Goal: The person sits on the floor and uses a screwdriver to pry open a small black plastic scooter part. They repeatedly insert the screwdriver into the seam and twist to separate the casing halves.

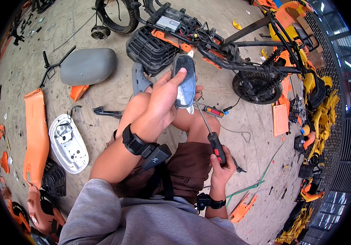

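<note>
My left hand (164, 94) is closed round an oval, dark-faced part with a metal rim and pale tabs at both ends (185, 79), its thumb pressed on the face. My right hand (222, 166) grips the black and red handle of a screwdriver (216, 147). The long shaft slants up and away, and its tip is close to the part's lower end, near my left fingertips. Whether the tip touches the part I cannot tell. Both hands are in front of my bent knees.
Ahead lies a stripped scooter frame (241, 60) with wheels and a black basket (153, 49). Left are a grey seat (88, 66), a long orange panel (34, 134) and a white shell (69, 143). A red-and-yellow tool (214, 111) lies beyond my knee. Yellow parts (324, 108) pile up right.
</note>
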